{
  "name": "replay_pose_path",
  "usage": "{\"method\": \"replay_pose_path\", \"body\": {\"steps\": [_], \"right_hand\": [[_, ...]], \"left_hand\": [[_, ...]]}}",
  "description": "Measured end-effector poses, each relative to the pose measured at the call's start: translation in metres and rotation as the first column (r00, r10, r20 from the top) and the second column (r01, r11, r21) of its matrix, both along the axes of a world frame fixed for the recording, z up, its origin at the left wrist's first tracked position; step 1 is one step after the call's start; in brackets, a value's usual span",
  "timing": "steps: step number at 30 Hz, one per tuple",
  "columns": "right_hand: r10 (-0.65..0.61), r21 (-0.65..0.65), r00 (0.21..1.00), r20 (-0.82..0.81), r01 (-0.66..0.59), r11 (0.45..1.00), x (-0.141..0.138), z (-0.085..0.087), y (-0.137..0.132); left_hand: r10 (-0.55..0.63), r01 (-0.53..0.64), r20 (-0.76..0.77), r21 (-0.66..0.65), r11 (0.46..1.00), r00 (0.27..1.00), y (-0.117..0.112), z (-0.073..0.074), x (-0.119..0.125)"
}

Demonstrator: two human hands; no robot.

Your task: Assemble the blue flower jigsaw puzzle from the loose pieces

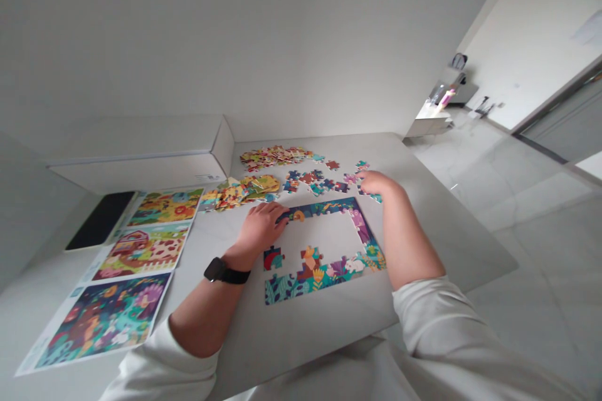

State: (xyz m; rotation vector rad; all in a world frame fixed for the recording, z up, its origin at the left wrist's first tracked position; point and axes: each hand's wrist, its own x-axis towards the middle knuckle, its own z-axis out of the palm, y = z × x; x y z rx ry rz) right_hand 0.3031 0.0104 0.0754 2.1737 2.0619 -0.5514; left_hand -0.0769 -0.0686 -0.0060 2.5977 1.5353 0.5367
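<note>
A partly joined jigsaw puzzle (324,270) lies on the table, its pieces forming a border around a bare middle. My left hand (264,223) rests at the border's upper left corner, fingers spread over the dark blue pieces there; the palm side is hidden. Beyond the border, my right hand (377,183) reaches into loose puzzle pieces (316,182), index finger stretched out. Its fingertip is at a purple piece (350,178), the other fingers bent over teal pieces. Whether it touches the purple piece is too small to tell.
Piles of yellow pieces (239,193) and red-yellow pieces (275,155) lie farther back. Three picture sheets (106,319) and a black tablet-like slab (101,220) are on the left. A white box (141,160) stands behind them, against the wall. The table (451,244) ends at the right.
</note>
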Motion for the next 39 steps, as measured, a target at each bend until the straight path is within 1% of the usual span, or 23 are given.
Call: {"method": "replay_pose_path", "body": {"steps": [3,6,8,10,12,14,15,16,18,20,22,26,28,31,34,39], "right_hand": [[-0.103,0.134,0.993,-0.063,0.111,0.985,0.032,0.013,-0.006],[-0.21,0.243,0.972,-0.104,0.229,0.943,0.065,0.025,-0.018],[-0.251,0.292,0.962,-0.105,0.271,0.917,0.081,0.03,-0.029],[-0.28,0.307,0.956,-0.089,0.293,0.905,0.09,0.028,-0.041],[-0.305,0.288,0.95,-0.065,0.31,0.906,0.094,0.02,-0.053],[-0.33,0.263,0.943,-0.042,0.329,0.907,0.093,0.007,-0.063],[-0.354,0.261,0.934,-0.042,0.352,0.899,0.091,-0.001,-0.067],[-0.391,0.288,0.919,-0.049,0.388,0.876,0.089,-0.009,-0.069],[-0.419,0.398,0.903,-0.094,0.42,0.815,0.083,-0.023,-0.072],[-0.369,0.478,0.92,-0.136,0.387,0.788,0.076,-0.034,-0.071],[-0.279,0.505,0.949,-0.15,0.316,0.803,0.07,-0.043,-0.067],[-0.118,0.459,0.987,-0.109,0.156,0.875,0.06,-0.053,-0.062],[-0.067,0.432,0.995,-0.074,0.092,0.897,0.055,-0.057,-0.06],[-0.019,0.396,0.999,-0.035,0.031,0.918,0.05,-0.06,-0.06],[-0.003,0.367,0.999,-0.036,0.016,0.93,0.05,-0.059,-0.06],[-0.093,0.352,0.995,-0.022,0.095,0.931,0.059,-0.054,-0.061]], "left_hand": [[0.006,-0.008,0.041,0.046,0.999,0.999,0.001,0.001,0.0],[0.009,-0.017,0.098,0.078,0.997,0.995,0.0,0.004,0.001],[0.013,-0.025,0.137,0.09,0.996,0.99,-0.001,0.004,0.002],[0.016,-0.032,0.159,0.099,0.995,0.987,-0.001,0.004,0.002],[0.014,-0.033,0.17,0.11,0.993,0.985,-0.001,0.002,0.002],[0.008,-0.032,0.189,0.125,0.992,0.982,0.001,0.001,0.001],[0.006,-0.031,0.196,0.126,0.992,0.981,0.002,0.0,0.001],[0.002,-0.028,0.204,0.127,0.992,0.979,0.002,0.0,0.001],[-0.009,-0.018,0.217,0.125,0.992,0.976,0.002,-0.001,0.001],[-0.024,-0.005,0.229,0.123,0.992,0.973,0.002,0.0,0.002],[-0.029,0.001,0.238,0.12,0.993,0.971,0.002,0.001,0.001],[-0.016,-0.01,0.237,0.11,0.994,0.971,0.001,0.002,0.0],[-0.011,-0.014,0.24,0.103,0.995,0.971,0.001,0.001,-0.001],[-0.012,-0.01,0.244,0.092,0.996,0.97,0.0,0.0,-0.001],[-0.019,-0.003,0.241,0.089,0.996,0.97,0.0,-0.001,0.0],[-0.033,0.013,0.239,0.086,0.996,0.97,0.0,-0.001,-0.001]]}}
